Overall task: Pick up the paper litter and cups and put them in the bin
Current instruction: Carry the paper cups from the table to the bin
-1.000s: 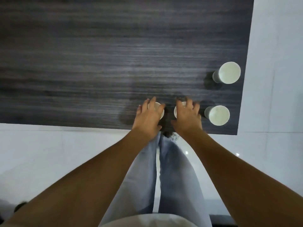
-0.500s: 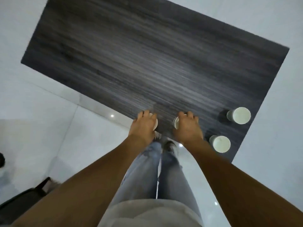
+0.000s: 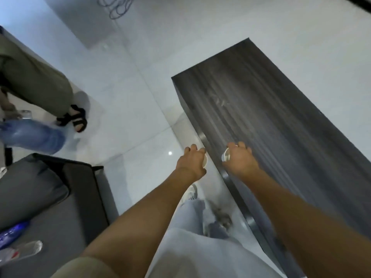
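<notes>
Both hands carry a cup apiece, so the pick-up part is under way and the binning part is not yet done. The left hand [image 3: 191, 164] has its grip curled round a white cup [image 3: 204, 160], held in the air just off the near long edge of the surface [image 3: 271, 121], over the floor [image 3: 128, 109]. The right hand [image 3: 240, 159] has its grip wrapped round a second cup [image 3: 225, 156], its open mouth showing, held just above that same edge. No bin is visible anywhere around the surface (it may lie outside the picture), so where the cups must go cannot be told. The visible part of the surface shows no other cups or paper, though its far right runs out of view, so I cannot say whether litter is left. My judgement: the task is partway through, with carrying and dropping these two cups as what remains.
</notes>
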Action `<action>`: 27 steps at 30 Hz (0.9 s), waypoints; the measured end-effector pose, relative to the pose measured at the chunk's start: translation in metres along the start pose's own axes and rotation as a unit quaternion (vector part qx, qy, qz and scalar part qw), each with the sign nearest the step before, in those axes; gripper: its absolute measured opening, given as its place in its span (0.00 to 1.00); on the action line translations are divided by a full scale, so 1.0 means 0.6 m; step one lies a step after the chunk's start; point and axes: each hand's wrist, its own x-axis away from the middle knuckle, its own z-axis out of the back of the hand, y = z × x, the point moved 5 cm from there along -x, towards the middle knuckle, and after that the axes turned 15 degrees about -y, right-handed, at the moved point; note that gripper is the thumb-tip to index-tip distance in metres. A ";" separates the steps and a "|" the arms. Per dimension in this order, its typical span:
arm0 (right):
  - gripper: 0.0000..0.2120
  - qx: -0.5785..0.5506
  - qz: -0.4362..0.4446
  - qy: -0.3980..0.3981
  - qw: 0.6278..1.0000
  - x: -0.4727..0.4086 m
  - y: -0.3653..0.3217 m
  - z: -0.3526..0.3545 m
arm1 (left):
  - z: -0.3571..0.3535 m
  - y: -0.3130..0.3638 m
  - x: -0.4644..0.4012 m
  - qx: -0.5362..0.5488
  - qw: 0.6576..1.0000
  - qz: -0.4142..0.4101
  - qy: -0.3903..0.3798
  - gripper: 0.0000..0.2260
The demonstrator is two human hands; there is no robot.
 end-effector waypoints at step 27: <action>0.27 0.129 0.099 -0.032 0.986 -0.398 -0.611 0.183 | 0.436 -0.541 -0.198 0.092 0.991 0.093 0.027 0.24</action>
